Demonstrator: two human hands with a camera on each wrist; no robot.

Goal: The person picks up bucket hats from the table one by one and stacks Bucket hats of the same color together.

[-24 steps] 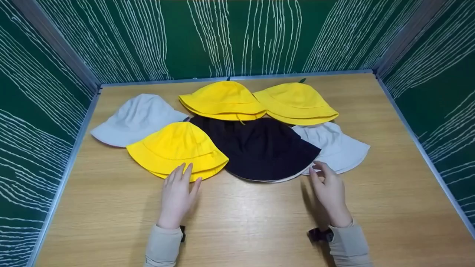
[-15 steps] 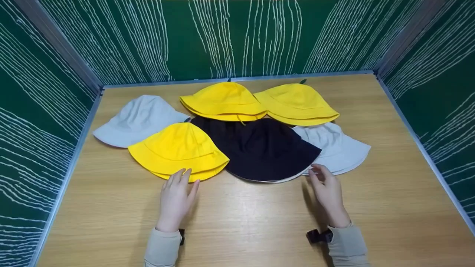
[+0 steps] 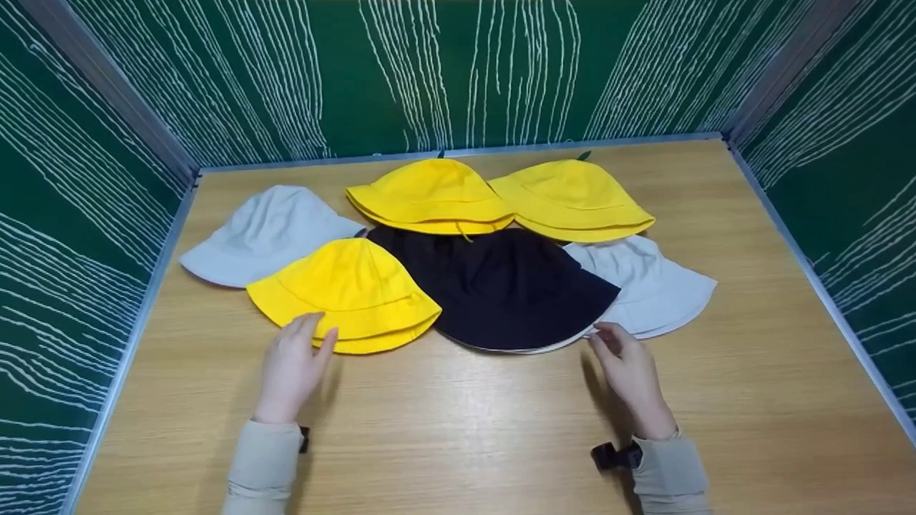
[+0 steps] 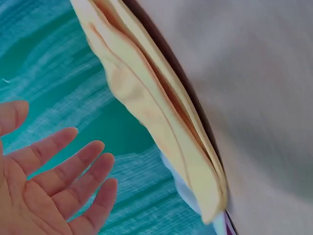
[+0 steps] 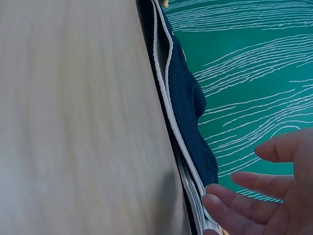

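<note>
In the head view, my left hand (image 3: 290, 372) is at the front left brim of the front yellow bucket hat (image 3: 351, 279), with fingers extended. The left wrist view shows that hand's fingers (image 4: 68, 169) spread and apart from the layered yellow brim (image 4: 161, 117). My right hand (image 3: 631, 375) is by the lower right brim of the black bucket hat (image 3: 494, 293), where the right white hat (image 3: 655, 293) lies partly under it. Seen from the right wrist, its lower fingertips reach the white-edged brim of the dark hat (image 5: 183, 103), while thumb and forefinger are apart.
Two more yellow hats (image 3: 433, 189) (image 3: 576, 193) lie along the back, overlapping at their brims. Another white hat (image 3: 275, 232) sits at the left, partly behind the front yellow one. Green walls (image 3: 501, 71) with white lines enclose the wooden table (image 3: 472, 443) on three sides.
My left hand has shifted left along the front yellow hat's brim. The right hand has moved slightly, its thumb and forefinger coming closer together at the brim. The hats lie as before.
</note>
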